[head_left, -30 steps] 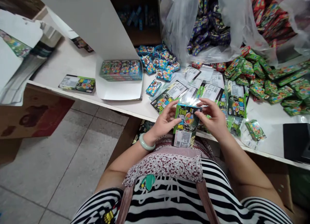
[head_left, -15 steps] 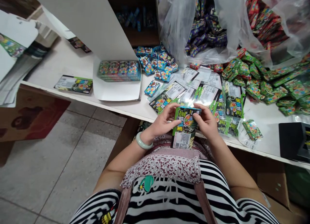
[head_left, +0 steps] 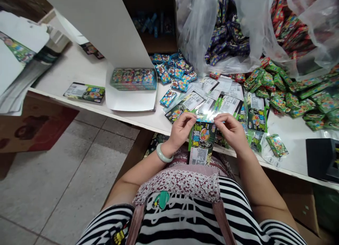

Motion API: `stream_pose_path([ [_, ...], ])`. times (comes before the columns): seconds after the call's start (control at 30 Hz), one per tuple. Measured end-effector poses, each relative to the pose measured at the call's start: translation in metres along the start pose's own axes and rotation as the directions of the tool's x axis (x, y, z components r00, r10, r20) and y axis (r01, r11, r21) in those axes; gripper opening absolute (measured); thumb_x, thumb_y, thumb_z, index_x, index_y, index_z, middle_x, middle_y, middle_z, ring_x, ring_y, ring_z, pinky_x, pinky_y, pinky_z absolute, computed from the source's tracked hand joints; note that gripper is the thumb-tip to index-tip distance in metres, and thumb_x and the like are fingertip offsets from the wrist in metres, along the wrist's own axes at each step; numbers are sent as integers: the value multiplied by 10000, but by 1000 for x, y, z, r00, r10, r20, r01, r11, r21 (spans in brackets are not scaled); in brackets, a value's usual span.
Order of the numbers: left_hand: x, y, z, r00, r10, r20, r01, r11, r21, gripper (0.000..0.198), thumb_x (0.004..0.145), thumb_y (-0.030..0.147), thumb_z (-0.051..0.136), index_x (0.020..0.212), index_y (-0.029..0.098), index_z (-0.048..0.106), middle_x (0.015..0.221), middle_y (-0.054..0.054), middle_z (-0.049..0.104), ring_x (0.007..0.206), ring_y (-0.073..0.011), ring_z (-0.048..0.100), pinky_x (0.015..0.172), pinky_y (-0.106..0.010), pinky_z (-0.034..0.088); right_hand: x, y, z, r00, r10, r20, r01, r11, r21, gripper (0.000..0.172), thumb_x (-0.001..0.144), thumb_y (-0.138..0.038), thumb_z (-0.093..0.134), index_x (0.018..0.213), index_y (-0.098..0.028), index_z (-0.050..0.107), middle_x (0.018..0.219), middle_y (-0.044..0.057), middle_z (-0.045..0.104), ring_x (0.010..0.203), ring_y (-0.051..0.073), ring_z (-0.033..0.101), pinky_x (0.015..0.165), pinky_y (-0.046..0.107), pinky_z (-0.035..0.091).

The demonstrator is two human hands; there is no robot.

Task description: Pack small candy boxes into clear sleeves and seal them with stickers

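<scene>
Between my hands is a black and green printed candy pouch (head_left: 201,141) with a white label low on its front, hanging over my apron. My left hand (head_left: 182,131) pinches its upper left corner, thumb against fingers. At the upper right corner my right hand (head_left: 231,131) pinches in the same way. A shiny clear strip and a bit of blue show along the top edge between the fingertips; what lies inside is hidden. Just beyond my hands, more flat printed pouches (head_left: 256,114) overlap on the table (head_left: 132,120). A single small blue candy box (head_left: 168,98) lies left of them.
A white display box (head_left: 129,103) holding rows of small boxes stands left, its lid raised. Blue packets (head_left: 176,72) are heaped behind; green packets (head_left: 280,81) spread right. Clear bags hold purple packets (head_left: 227,36) and red packets (head_left: 288,29). A black object (head_left: 321,158) sits far right.
My fingers have shifted up from the pouch's sides to its top corners and now pinch the clear edge. My right hand has moved slightly right; the view has shifted a little.
</scene>
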State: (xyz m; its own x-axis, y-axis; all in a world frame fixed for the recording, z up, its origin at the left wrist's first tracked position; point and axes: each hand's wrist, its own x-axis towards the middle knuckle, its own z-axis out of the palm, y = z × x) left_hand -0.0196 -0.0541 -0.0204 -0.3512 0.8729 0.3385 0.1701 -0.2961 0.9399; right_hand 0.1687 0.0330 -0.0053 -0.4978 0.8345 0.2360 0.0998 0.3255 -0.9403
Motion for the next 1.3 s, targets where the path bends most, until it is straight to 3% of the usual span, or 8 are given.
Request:
stream_pose_path([
  [0.17,8,7,-4,998,-64,27,67,989,-135,147,931,318,702,1049,241,662,930,-16,728,889,-138,709,815,-292,567,4,-10,-4,998,68,18,-69,995,76,243,833,-350,745,1040,-278,640,943,13,698,869,162,674,639,272,544],
  [0.33,13,16,-4,995,-3,102,11,997,-74,127,868,321,756,871,204,709,884,-25,711,851,-135,676,779,-281,563,7,-24,-9,993,11,118,-8,1000,-28,147,834,-355,736,819,-235,653,892,25,677,813,155,645,622,273,535],
  [0.57,27,30,0,980,-170,103,173,985,-26,157,826,279,751,787,183,634,748,10,666,666,-109,599,592,-251,503,26,-32,-5,967,179,180,-187,982,28,306,796,-509,749,790,-224,636,734,-4,652,635,129,565,561,277,461],
  [0.8,25,25,-16,960,-28,279,41,998,-42,186,930,311,673,780,203,651,870,-31,681,851,-150,647,791,-334,546,22,-41,-16,955,71,288,-59,997,-51,233,887,-426,687,780,-224,644,813,24,687,741,156,622,633,293,496],
  [0.97,15,14,-22,952,-33,306,45,998,-33,137,897,341,730,946,224,680,940,-32,682,886,-149,656,788,-306,554,5,-30,-10,959,-176,223,215,962,-167,29,903,-283,672,882,-263,669,939,42,705,905,205,653,775,373,546],
  [1.17,12,11,-15,966,-15,258,10,1000,20,90,906,320,714,949,240,716,944,-34,697,920,-166,666,825,-321,556,-10,-24,3,982,-154,107,173,965,-197,92,939,-302,596,975,-274,676,1027,56,726,1018,222,664,878,432,553],
  [1.23,14,6,-17,979,6,202,-15,999,44,47,889,277,727,930,255,728,938,-19,708,920,-162,667,825,-317,552,-12,-15,-16,988,-136,74,148,972,-185,185,952,-350,575,1082,-274,682,1167,65,720,1136,216,644,909,405,548],
  [1.3,17,-6,-21,990,8,142,-17,998,60,88,852,220,751,921,273,739,933,7,723,908,-153,673,814,-308,549,-19,1,-56,994,-87,-67,68,969,-237,237,960,-375,549,1116,-266,691,1207,64,713,1170,206,632,912,375,539],
])
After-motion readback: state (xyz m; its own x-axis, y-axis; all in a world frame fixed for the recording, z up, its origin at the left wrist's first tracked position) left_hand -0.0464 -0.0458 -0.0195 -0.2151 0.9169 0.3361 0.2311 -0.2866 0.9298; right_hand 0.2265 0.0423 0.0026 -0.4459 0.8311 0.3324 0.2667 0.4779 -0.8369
